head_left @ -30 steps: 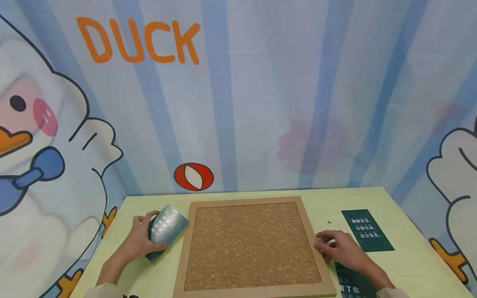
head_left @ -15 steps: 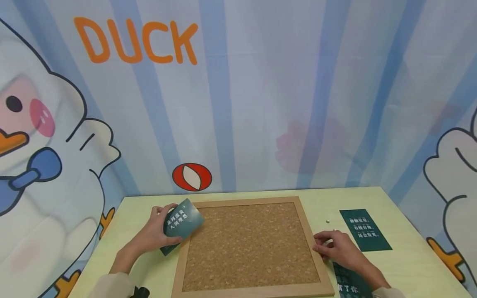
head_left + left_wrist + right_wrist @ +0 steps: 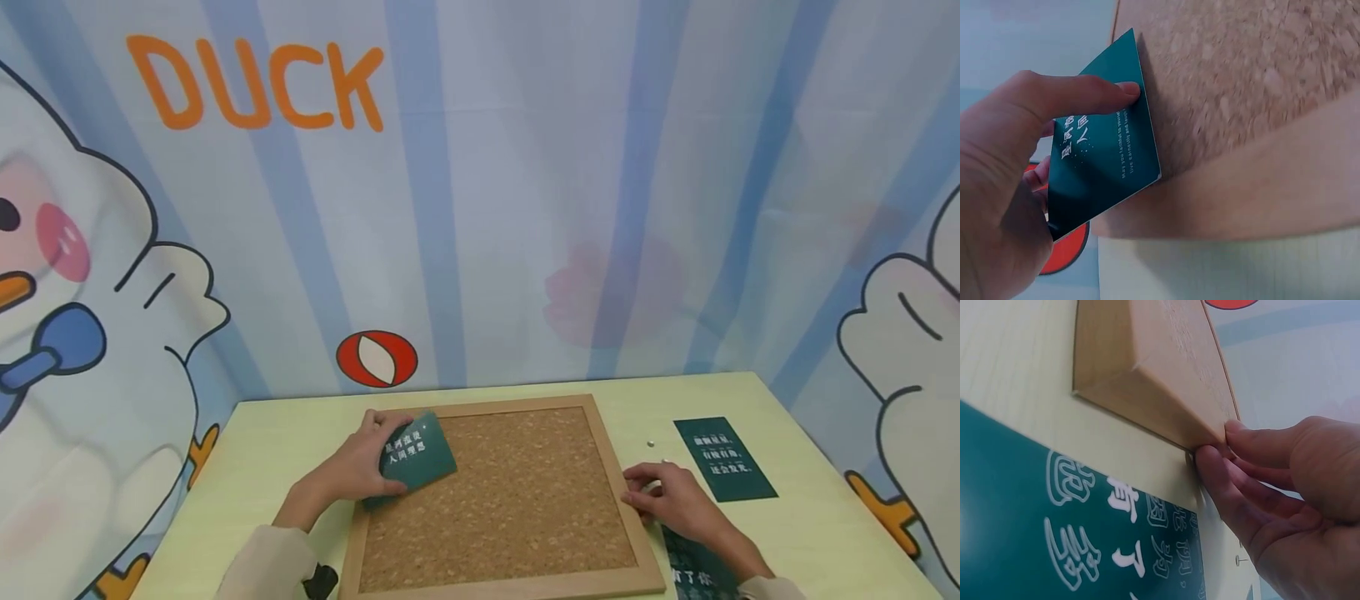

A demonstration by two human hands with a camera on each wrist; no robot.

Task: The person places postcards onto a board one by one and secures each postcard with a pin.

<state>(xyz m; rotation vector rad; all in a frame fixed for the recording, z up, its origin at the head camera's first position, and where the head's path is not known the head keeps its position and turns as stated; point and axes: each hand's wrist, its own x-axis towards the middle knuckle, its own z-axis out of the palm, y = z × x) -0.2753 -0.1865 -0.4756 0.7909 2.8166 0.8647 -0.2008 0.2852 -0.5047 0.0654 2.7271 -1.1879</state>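
My left hand [image 3: 352, 471] pinches a dark green card [image 3: 422, 454] with white printed characters. The card is tilted over the upper left part of a wood-framed corkboard [image 3: 510, 500]. In the left wrist view the thumb lies across the card's printed face, the other fingers are mostly hidden behind it, and a card corner is close over the frame. At the board's right side, my right hand [image 3: 671, 496] grips the wooden frame [image 3: 1166, 400], thumb at its top edge and forefinger against its side.
A green printed card [image 3: 723, 458] lies right of the board. Another card [image 3: 697, 562] is partly covered by my right forearm. Small pushpins [image 3: 651, 444] lie between board and cards. A striped curtain [image 3: 502, 208] with duck drawings stands behind the table [image 3: 300, 417].
My left hand has carried the card rightward from beside the board to over its upper left corner, tilting it. My right hand has stayed at the frame's right side.
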